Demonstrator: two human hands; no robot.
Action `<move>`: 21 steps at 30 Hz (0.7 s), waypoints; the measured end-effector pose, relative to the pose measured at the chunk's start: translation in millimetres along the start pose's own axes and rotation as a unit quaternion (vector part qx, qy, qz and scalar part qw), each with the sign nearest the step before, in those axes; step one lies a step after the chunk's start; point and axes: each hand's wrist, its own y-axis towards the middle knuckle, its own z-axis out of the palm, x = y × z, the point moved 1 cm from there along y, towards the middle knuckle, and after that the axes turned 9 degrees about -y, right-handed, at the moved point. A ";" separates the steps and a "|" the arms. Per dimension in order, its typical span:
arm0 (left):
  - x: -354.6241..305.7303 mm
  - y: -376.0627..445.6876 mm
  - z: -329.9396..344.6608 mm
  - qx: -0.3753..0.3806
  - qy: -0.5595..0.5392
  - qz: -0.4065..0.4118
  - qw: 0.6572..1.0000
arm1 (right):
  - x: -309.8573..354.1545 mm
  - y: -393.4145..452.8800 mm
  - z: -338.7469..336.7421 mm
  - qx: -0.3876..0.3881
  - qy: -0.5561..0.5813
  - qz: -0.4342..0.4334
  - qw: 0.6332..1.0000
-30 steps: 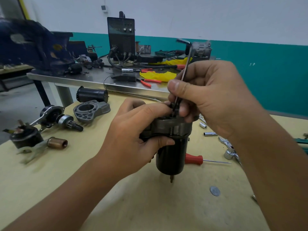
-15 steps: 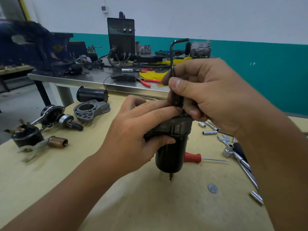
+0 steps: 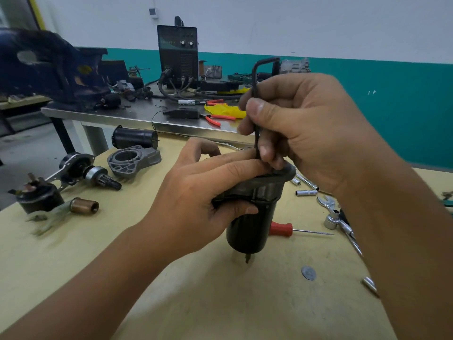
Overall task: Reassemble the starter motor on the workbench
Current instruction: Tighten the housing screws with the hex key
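Note:
A black cylindrical starter motor body (image 3: 247, 229) stands upright on the yellow workbench (image 3: 220, 303), a small shaft tip sticking out below it. My left hand (image 3: 196, 197) grips its upper end, around the grey end cap (image 3: 267, 185). My right hand (image 3: 299, 128) pinches a black L-shaped hex key (image 3: 256, 77) held upright, its lower end down at the cap's edge behind my fingers. The key's short arm points right at the top.
To the left lie a grey nose housing (image 3: 132, 160), a black field casing (image 3: 134, 137), a pinion drive assembly (image 3: 85, 170), a solenoid (image 3: 36, 197) and a copper plunger (image 3: 83, 206). A red-handled pick (image 3: 282, 229), sockets (image 3: 306, 192), wrenches (image 3: 328, 204) and a washer (image 3: 308, 273) lie right.
My right hand has turned the hex key, swinging it from tilted to upright with its short arm now pointing right. The motor body has stayed in my left hand's grip.

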 end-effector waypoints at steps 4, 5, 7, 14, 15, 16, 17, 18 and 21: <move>0.1 -0.6 0.9 0.002 -0.003 0.006 1.000 | -1.8 -2.4 0.8 -0.050 -0.006 -0.009 0.999; 0.5 -1.1 0.7 0.001 -0.003 0.005 1.000 | -2.7 -3.2 0.3 -0.062 -0.002 -0.006 0.998; 2.1 -1.7 0.0 -0.003 -0.008 0.002 1.000 | -5.5 -3.9 0.5 -0.091 0.003 -0.002 0.996; 5.0 -1.1 -0.9 0.002 -0.019 -0.009 1.000 | -10.1 0.9 1.6 -0.072 0.036 0.010 0.997; 4.3 -0.7 -1.2 0.004 -0.018 -0.013 1.000 | -8.4 1.2 -1.0 -0.048 0.035 0.006 0.998; 3.7 -0.2 -1.4 0.006 -0.016 -0.016 1.000 | -6.6 1.1 -3.9 -0.023 0.038 0.000 0.999; 3.1 0.4 -1.7 0.008 -0.013 -0.018 1.000 | -4.9 0.9 -6.8 -0.001 0.041 -0.007 0.999; 2.6 1.0 -1.9 0.009 -0.010 -0.019 1.000 | -3.5 0.6 -9.3 0.010 0.032 -0.020 0.999; 0.9 1.8 -1.6 0.011 -0.006 -0.017 1.000 | -1.4 -0.5 -8.1 -0.022 -0.054 -0.084 0.995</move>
